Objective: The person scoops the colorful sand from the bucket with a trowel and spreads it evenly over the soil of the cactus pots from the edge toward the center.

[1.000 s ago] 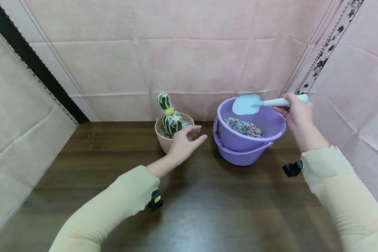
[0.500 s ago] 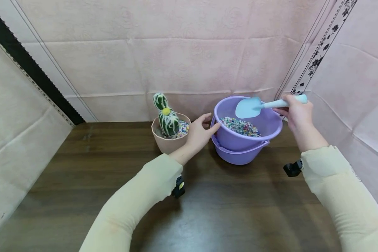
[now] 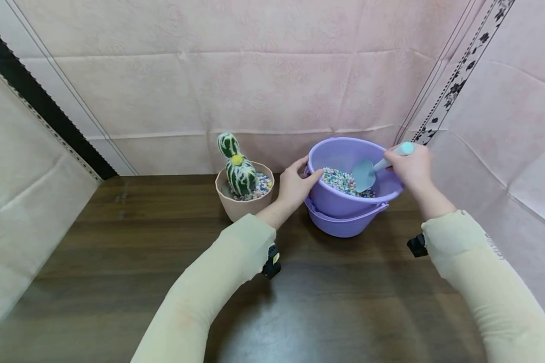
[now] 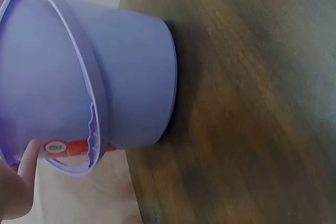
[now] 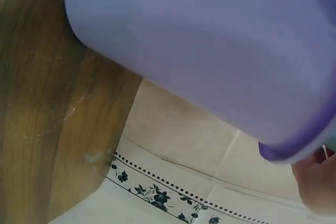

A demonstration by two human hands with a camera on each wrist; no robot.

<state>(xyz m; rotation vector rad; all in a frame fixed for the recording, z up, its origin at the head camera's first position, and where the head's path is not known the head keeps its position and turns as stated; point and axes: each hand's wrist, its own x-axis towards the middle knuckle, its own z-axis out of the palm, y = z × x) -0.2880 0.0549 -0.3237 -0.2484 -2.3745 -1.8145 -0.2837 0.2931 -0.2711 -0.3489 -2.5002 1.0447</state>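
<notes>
In the head view, the right hand [image 3: 411,164] grips the handle of a light blue toy shovel [image 3: 364,175]. Its blade points down into a purple bucket [image 3: 345,205], against small multicoloured beads [image 3: 340,179]. The left hand [image 3: 295,184] holds the bucket's left side at the rim, thumb toward the front. The left wrist view shows a finger [image 4: 30,163] against the bucket's outer wall [image 4: 131,77], beside a red label. In the right wrist view the bucket hides the blade, and only part of the right hand [image 5: 317,184] shows below the rim.
Left of the bucket, a beige pot [image 3: 238,207] holds a green-and-white cactus [image 3: 241,177] with a yellow flower, among similar beads. The bucket's handle [image 3: 368,214] hangs down around its front. Pale cloth walls [image 3: 254,91] enclose the brown wooden table [image 3: 345,302] at back and sides.
The left hand has moved right from beside the pot to the bucket's rim. The right hand has tipped the shovel, lowering its blade from above the bucket to the beads.
</notes>
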